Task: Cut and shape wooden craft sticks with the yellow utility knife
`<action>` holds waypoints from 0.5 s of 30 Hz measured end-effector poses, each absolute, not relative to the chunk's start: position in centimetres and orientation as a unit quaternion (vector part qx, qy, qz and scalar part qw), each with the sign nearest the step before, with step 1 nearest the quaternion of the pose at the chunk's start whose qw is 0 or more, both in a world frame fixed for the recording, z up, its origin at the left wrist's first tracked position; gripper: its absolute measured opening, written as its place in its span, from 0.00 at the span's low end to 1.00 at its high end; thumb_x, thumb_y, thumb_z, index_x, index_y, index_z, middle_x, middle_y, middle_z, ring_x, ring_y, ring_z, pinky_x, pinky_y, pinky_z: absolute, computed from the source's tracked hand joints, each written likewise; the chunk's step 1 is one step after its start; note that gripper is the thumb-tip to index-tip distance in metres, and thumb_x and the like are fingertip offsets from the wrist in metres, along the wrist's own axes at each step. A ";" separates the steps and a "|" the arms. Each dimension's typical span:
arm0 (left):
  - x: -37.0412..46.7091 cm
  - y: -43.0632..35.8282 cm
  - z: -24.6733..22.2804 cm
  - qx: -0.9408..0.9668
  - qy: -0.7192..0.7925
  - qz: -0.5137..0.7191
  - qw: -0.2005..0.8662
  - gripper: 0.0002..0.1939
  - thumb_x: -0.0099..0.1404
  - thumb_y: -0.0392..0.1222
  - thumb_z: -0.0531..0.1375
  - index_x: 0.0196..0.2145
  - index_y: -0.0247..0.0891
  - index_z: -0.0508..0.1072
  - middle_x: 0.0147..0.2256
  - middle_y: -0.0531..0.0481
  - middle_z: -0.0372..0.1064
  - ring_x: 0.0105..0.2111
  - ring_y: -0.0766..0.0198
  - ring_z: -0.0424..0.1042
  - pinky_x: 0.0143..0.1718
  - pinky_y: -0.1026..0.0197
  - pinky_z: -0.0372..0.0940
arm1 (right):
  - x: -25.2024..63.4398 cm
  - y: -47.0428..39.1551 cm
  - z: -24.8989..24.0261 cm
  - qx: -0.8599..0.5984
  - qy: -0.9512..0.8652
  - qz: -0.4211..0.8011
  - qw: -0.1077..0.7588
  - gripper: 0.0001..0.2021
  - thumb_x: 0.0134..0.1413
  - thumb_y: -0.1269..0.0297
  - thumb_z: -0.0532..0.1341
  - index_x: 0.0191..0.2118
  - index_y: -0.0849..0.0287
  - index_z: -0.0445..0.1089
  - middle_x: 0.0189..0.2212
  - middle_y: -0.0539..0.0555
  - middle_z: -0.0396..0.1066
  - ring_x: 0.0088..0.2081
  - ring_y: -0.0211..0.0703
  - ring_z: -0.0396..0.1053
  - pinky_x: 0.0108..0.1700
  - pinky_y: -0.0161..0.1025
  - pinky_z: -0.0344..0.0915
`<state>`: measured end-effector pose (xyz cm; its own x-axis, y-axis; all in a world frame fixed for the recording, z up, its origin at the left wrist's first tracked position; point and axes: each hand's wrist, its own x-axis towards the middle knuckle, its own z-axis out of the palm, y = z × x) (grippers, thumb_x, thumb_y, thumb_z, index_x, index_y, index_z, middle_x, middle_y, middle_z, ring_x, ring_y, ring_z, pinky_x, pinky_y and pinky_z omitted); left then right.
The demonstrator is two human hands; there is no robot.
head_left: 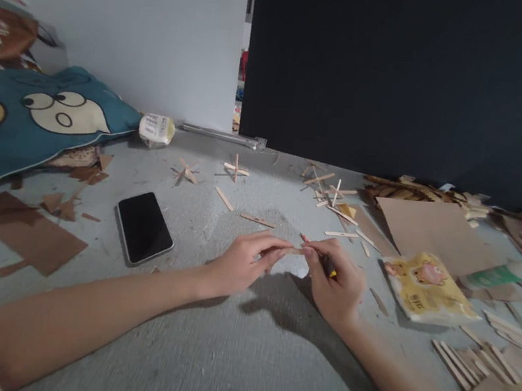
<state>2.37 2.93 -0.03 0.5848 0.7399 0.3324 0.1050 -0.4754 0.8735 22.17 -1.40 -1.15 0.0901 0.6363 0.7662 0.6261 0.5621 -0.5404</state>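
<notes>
My left hand [250, 262] pinches one end of a short wooden craft stick [295, 251] between thumb and fingers, a little above the grey table. Its other end is in the closed fingers of my right hand [339, 282]. Tucked in that same hand is a slim dark tool with an orange-red tip [304, 237] and a yellow part [332, 274]; the fingers hide most of it, so its kind is unclear. Just beyond my hands lie loose craft sticks [257, 220]. Farther back stand small crossed-stick pieces, one of them upright [236, 169].
A phone [144, 228] lies to the left, near brown cardboard scraps [29, 233] and a blue cartoon cushion [54, 114]. On the right are a yellow packet [428, 287], a green-and-white tube [505, 275], cardboard [435, 231] and a pile of sticks [484, 383]. A dark panel [410, 80] rises behind.
</notes>
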 end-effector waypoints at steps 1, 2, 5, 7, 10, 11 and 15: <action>2.4 2.9 0.1 0.768 0.280 0.349 0.459 0.21 0.78 0.54 0.51 0.46 0.38 0.78 0.28 0.52 0.66 0.30 0.62 0.67 0.38 0.58 0.64 | 22.2 -1.3 -1.2 -0.473 -0.669 -0.002 0.572 0.09 0.70 0.60 0.61 0.37 0.54 0.75 0.25 0.49 0.71 0.23 0.38 0.65 0.27 0.38 0.65; 2.5 2.8 0.3 0.758 0.288 0.330 0.484 0.22 0.78 0.56 0.50 0.44 0.38 0.76 0.26 0.53 0.64 0.28 0.63 0.65 0.36 0.59 0.61 | 22.2 -1.2 -1.2 -0.475 -0.667 -0.006 0.573 0.09 0.70 0.60 0.61 0.37 0.54 0.75 0.25 0.50 0.71 0.23 0.39 0.66 0.28 0.38 0.66; 2.6 2.4 0.3 0.729 0.307 0.272 0.549 0.24 0.77 0.60 0.49 0.38 0.39 0.72 0.23 0.57 0.57 0.24 0.65 0.58 0.30 0.61 0.54 | 22.3 -1.0 -1.4 -0.465 -0.675 0.000 0.573 0.07 0.70 0.62 0.61 0.38 0.53 0.74 0.26 0.49 0.71 0.25 0.39 0.67 0.30 0.38 0.66; 2.7 2.2 0.1 0.698 0.303 0.257 0.596 0.24 0.76 0.63 0.50 0.35 0.40 0.68 0.24 0.58 0.54 0.24 0.66 0.54 0.28 0.62 0.52 | 22.3 -1.0 -1.7 -0.461 -0.674 0.024 0.577 0.04 0.69 0.63 0.61 0.45 0.52 0.73 0.28 0.48 0.70 0.26 0.39 0.66 0.30 0.38 0.65; 3.0 2.3 -0.4 0.620 0.279 0.287 0.674 0.24 0.74 0.64 0.53 0.33 0.41 0.62 0.24 0.60 0.50 0.23 0.68 0.51 0.26 0.63 0.50 | 22.3 -1.0 -2.2 -0.449 -0.667 0.072 0.591 0.17 0.69 0.64 0.60 0.59 0.50 0.61 0.35 0.49 0.67 0.30 0.40 0.67 0.33 0.38 0.67; 3.1 2.4 -0.5 0.597 0.267 0.299 0.695 0.24 0.74 0.64 0.54 0.33 0.41 0.61 0.24 0.60 0.49 0.22 0.69 0.51 0.26 0.63 0.50 | 22.3 -1.0 -2.4 -0.441 -0.670 0.076 0.592 0.18 0.69 0.64 0.59 0.60 0.50 0.59 0.37 0.50 0.66 0.33 0.41 0.68 0.35 0.38 0.68; 3.2 3.4 -1.0 0.544 0.240 0.342 0.727 0.19 0.73 0.60 0.58 0.38 0.39 0.66 0.23 0.61 0.49 0.21 0.70 0.51 0.23 0.65 0.50 | 22.7 -0.8 -2.5 -0.444 -0.745 0.036 0.497 0.07 0.72 0.64 0.55 0.52 0.53 0.63 0.45 0.59 0.66 0.46 0.49 0.71 0.46 0.46 0.72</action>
<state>3.19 3.43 -1.02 0.6506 0.7591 0.0227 -0.2362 0.1739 0.9560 22.69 -0.82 -2.53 -0.1122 0.6971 0.7082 0.6251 0.6035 -0.4950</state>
